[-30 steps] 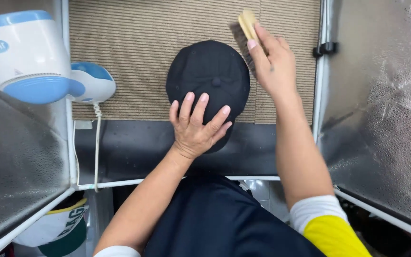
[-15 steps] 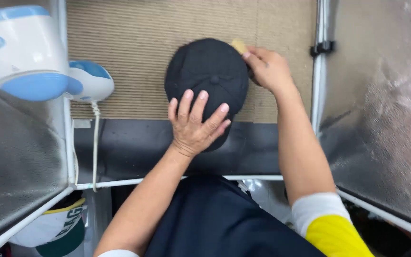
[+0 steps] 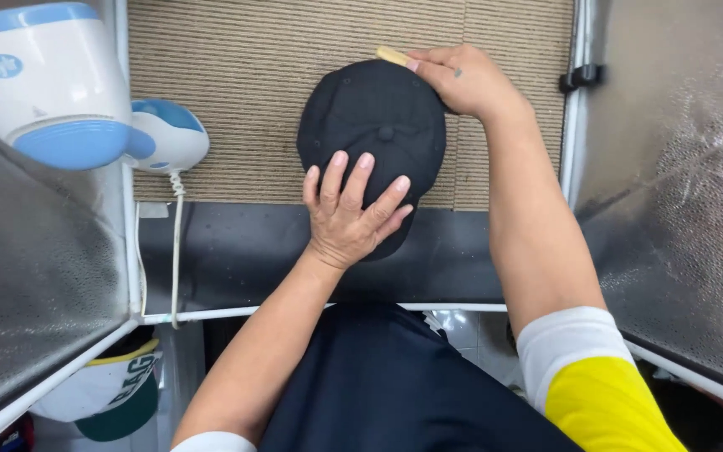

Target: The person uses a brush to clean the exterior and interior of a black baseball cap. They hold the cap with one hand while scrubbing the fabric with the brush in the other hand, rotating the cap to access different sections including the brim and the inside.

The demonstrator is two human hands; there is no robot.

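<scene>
Swept leftward since a moment ago, the right hand (image 3: 462, 79) clamps a wooden brush (image 3: 392, 56) at the far rim of a black cap (image 3: 374, 125), brim pointing near, left hand (image 3: 351, 213) pressing open-fingered.

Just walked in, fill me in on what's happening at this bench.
A person is working on a black cap that lies on a ribbed beige mat. The left hand lies flat on the cap's near side, pinning it. The right hand grips a wooden brush against the cap's far edge. A blue-and-white handheld appliance rests at the mat's left edge.
</scene>
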